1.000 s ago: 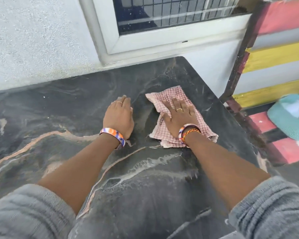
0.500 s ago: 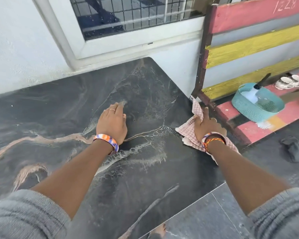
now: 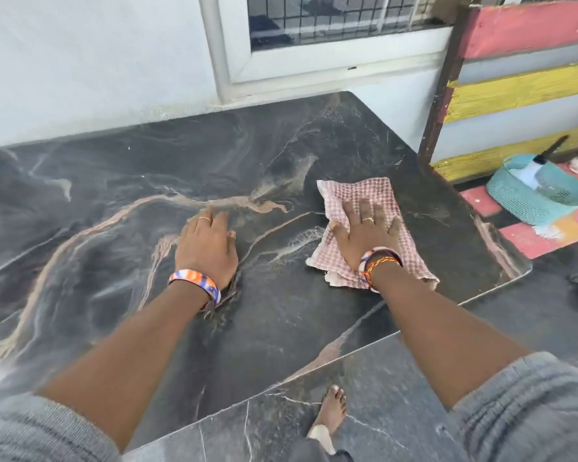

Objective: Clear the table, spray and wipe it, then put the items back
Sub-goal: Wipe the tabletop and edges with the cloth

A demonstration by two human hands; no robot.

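Note:
A pink checked cloth [image 3: 357, 195] lies flat on the dark marble table [image 3: 147, 168], near its right end. My right hand [image 3: 367, 235] presses down on the cloth, palm flat and fingers spread. My left hand [image 3: 207, 248] rests flat on the bare tabletop to the left of the cloth, holding nothing. Off the table, a spray bottle [image 3: 531, 170] with a dark nozzle stands tilted inside a teal basket [image 3: 521, 201] on the bench at the right.
A striped red, yellow and grey bench [image 3: 521, 91] stands right of the table. Behind the table are a white wall and a barred window [image 3: 331, 18]. My bare foot [image 3: 331, 411] is on the dark tiled floor below the table's front edge.
My right hand slid the cloth from the table's right edge back inward onto the top and now lies flat on it. My left hand stayed pressed on the table.

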